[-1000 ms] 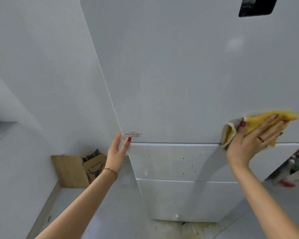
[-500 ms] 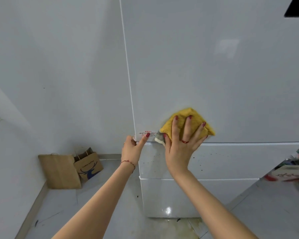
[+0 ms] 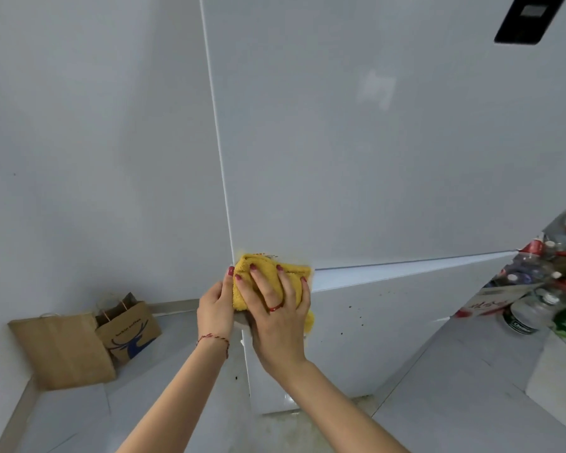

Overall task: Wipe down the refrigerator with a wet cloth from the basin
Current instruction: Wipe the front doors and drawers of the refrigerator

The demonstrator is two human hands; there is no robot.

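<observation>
The right hand (image 3: 276, 317) lies flat, fingers spread and palm forward, pressing a folded yellow terry cloth (image 3: 268, 273) against the tall white glossy refrigerator (image 3: 373, 158); it pins the cloth to the surface under its open palm instead of closing around it. The cloth sits at the lower left corner of the upper door, over the seam above the white drawer front (image 3: 406, 315), with a loose end hanging below the heel of the hand. A thin red ring shows on one spread finger. The right forearm reaches up from the lower right of the view, wrist bent back.

The left hand (image 3: 216, 305) is just beside the cloth, at the refrigerator's left edge, thumb up and touching the cloth's left side; its fingers curl around the corner out of sight, so whether they grip the edge cannot be told. A red string bracelet (image 3: 213, 338) circles that wrist.

Two brown paper bags (image 3: 79, 344) stand on the floor against the wall to the left. Plastic bottles (image 3: 536, 289) are piled at the right
</observation>
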